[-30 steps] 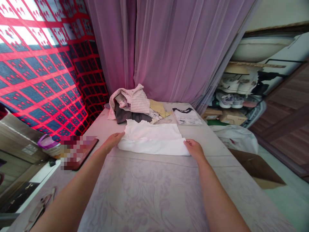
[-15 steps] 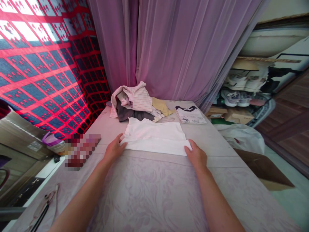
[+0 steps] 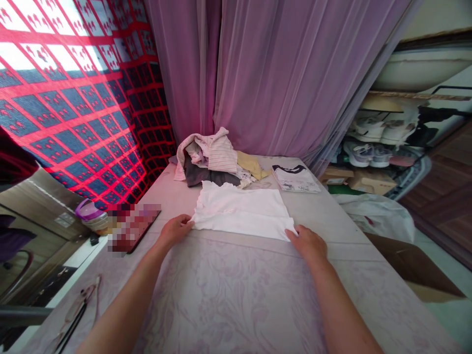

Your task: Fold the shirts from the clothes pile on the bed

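Observation:
A white garment (image 3: 243,211) lies folded into a wide band on the cloth-covered table (image 3: 228,295); its exact kind I cannot tell. My left hand (image 3: 176,231) pinches its near left corner. At the near right corner, my right hand (image 3: 308,242) grips the fabric between thumb and fingers. Just beyond the garment is a loose heap of clothes (image 3: 210,156) with a pink striped piece on top, dark grey cloth below and a yellow piece at its right. A folded white T-shirt (image 3: 296,178) with a dark neckline lies to the heap's right.
Eyeglasses (image 3: 79,307) lie near the left front edge, and a flat pixelated item (image 3: 134,228) sits farther back. Purple curtains (image 3: 280,78) hang behind the table. On the right stand a shoe shelf (image 3: 372,140) and a cardboard box (image 3: 413,265) on the floor.
The front strip of the white garment now lies smoother, and the fold line across it shows less. Both hands stay at its near corners. The whole view has shifted slightly.

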Tool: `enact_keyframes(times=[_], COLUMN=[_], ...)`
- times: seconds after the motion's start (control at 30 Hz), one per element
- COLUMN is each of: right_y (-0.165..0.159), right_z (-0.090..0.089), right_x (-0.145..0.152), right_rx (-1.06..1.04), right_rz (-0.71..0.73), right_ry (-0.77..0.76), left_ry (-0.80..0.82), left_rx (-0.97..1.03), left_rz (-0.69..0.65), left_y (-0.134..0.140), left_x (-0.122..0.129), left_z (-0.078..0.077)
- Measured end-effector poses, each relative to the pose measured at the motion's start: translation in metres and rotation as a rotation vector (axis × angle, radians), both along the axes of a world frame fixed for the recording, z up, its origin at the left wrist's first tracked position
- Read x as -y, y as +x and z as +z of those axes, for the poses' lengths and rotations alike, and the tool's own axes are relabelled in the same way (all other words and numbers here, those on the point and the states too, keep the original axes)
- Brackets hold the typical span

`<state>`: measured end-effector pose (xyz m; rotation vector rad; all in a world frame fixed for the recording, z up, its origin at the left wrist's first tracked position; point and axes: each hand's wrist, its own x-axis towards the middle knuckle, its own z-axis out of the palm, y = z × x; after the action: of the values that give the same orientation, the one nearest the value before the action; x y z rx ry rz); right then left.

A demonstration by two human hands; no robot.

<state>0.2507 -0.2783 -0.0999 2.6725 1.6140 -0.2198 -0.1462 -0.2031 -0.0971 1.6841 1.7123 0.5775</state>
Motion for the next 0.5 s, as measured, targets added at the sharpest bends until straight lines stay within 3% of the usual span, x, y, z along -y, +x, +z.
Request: enact_keyframes(times=[0.13, 0.23, 0.37, 0.5], right_y=[0.012, 0.023, 0.025, 0.013], right_z=[0.008, 0.006, -0.004, -0.010], right_x=[0.002, 0.014, 0.034, 0.042], right_rx=[-0.076, -0.208, -0.329, -0.279], right_rz=[-0.007, 0.005, 0.034, 0.000], right_ry=[0.094, 0.146, 0.105, 0.130], left_ry=[-0.063, -0.043, -0.003, 0.082], left_rx=[0.354, 0.455, 0.206, -0.085], left_rz=[-0.011, -0.067, -0.097, -0.068], left_y=[0.002, -0.005, -0.013, -0.012], left_x=[0.003, 0.011, 0.024, 0.030], left_z=[0.009, 0.013, 0.005, -0.003])
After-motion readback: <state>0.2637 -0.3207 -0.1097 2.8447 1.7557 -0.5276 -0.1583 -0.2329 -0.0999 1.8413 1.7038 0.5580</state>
